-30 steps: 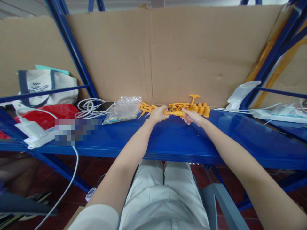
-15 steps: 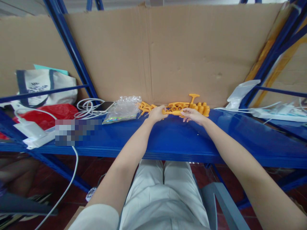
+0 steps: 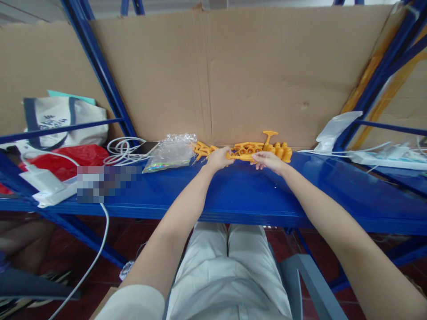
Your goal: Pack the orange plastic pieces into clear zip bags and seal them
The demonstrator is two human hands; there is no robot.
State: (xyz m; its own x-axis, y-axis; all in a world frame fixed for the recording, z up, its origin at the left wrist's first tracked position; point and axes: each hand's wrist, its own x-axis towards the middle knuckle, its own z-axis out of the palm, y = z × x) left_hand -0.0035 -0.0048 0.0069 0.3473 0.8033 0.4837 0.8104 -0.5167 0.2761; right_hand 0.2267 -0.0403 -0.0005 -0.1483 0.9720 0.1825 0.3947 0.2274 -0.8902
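Over the blue shelf I hold an orange plastic corkscrew part (image 3: 244, 157) sideways between both hands. My left hand (image 3: 218, 159) is closed around its left end, where a crossbar-like handle shows. At the other end, my right hand (image 3: 267, 161) pinches it with thumb and fingers. Behind it lies a row of orange pieces (image 3: 248, 146) with round holes. An orange T-shaped handle (image 3: 270, 134) sticks up near several stubby orange parts (image 3: 283, 152). Left of my left hand, more orange pieces (image 3: 202, 149) lie beside thin metal spirals (image 3: 195, 162).
A clear plastic bag (image 3: 171, 153) with colourful contents lies left of the parts, beside a coiled white cable (image 3: 125, 151). A power strip (image 3: 58, 193) sits at the left edge. Cardboard (image 3: 260, 75) closes the back, and white plastic (image 3: 333, 131) stands at right.
Both hands keep their hold on the orange part, with only a slight shift of the right fingers. The other things stay where they were.
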